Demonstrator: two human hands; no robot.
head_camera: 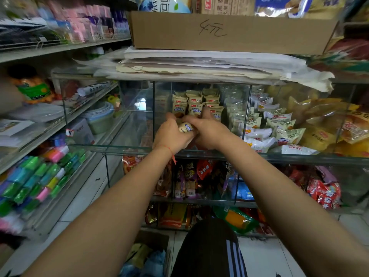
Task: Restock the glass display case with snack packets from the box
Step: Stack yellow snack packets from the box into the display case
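Note:
Both my hands reach into the middle compartment of the glass display case (pixel 111 149). My left hand (pixel 171 134) and my right hand (pixel 209 130) are closed together around a cream snack packet with a blue label (pixel 185 127). Just behind them, stacked rows of the same cream packets (pixel 196 103) fill the back of that compartment. The box (pixel 151 254) sits on the floor at the bottom, by my left forearm, with yellow and blue packets inside.
White and yellow packets (pixel 275 124) fill the compartments to the right. A cardboard box (pixel 229 31) on stacked paper tops the case. Lower glass shelves hold red and purple snack bags (pixel 191 176). Store shelving (pixel 40 120) with goods runs along the left. My knee (pixel 209 246) is below.

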